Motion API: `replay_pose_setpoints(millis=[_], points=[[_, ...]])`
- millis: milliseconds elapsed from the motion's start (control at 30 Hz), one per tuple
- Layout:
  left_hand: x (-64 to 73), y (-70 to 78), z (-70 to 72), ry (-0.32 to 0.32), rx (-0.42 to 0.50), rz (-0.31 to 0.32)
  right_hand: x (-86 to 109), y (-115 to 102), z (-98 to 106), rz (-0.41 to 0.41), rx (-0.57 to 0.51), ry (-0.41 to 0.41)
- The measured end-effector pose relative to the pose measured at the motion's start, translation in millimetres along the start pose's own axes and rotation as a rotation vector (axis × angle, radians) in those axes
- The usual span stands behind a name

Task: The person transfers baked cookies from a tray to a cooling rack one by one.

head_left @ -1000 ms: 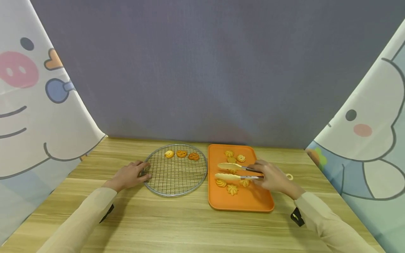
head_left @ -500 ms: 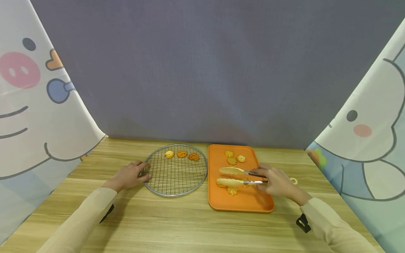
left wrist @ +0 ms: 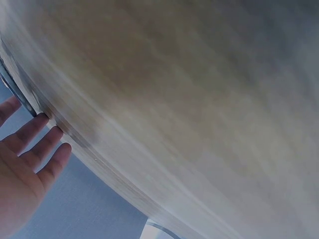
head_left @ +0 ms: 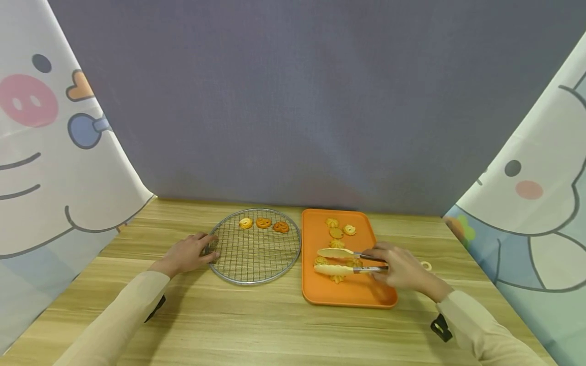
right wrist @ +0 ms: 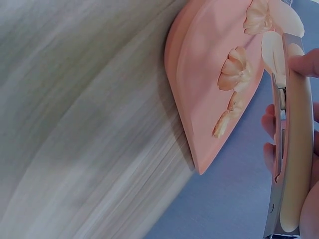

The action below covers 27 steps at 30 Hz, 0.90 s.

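My left hand (head_left: 185,252) rests at the left rim of a round wire cooling rack (head_left: 256,259), its fingertips on the metal edge. Several cookies, among them a pretzel-shaped cookie (head_left: 281,226), lie along the rack's far side. In my right hand (head_left: 400,267) I hold tongs (head_left: 336,270) with cream tips and metal arms, held low over the orange tray (head_left: 320,296). Their two tips are spread apart, with a swirled cookie (head_left: 321,260) partly showing between them. The lower tip covers part of a star-shaped cookie (head_left: 338,279). In the right wrist view, fingers wrap the tongs' handle (right wrist: 298,149).
More cookies lie toward the tray's far end, including a round cookie with a pale centre (head_left: 350,230). The wooden table (head_left: 238,325) meets a grey backdrop (head_left: 293,127) behind the rack and tray. Cartoon-printed panels (head_left: 549,229) stand at both sides.
My right hand and the tongs have moved nearer to me and slightly right over the tray, uncovering a star-shaped cookie in its middle. My left hand has stayed at the rack.
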<state>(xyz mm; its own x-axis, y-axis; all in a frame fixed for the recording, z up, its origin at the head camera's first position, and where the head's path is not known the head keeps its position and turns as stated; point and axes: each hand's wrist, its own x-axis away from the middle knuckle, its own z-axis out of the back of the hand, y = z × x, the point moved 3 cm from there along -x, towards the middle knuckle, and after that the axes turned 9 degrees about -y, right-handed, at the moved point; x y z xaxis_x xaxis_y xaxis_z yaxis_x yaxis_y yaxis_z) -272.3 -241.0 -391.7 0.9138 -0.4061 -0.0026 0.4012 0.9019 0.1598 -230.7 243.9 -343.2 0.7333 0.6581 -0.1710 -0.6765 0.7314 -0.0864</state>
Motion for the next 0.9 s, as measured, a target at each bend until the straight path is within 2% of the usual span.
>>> replay_pose_setpoints(millis=[233,567,900], points=[[-0.8,-0.6,0.0,-0.007,0.005,0.004,-2.1,-1,3,0.002,0.015,-0.021],[0.5,0.3,1.3,-0.007,0.005,0.0,-8.5,-4,10,-0.014,0.006,-0.102],[1.4,2.4,2.4,-0.005,0.005,0.0,-10.4,-4,12,-0.008,0.053,-0.083]])
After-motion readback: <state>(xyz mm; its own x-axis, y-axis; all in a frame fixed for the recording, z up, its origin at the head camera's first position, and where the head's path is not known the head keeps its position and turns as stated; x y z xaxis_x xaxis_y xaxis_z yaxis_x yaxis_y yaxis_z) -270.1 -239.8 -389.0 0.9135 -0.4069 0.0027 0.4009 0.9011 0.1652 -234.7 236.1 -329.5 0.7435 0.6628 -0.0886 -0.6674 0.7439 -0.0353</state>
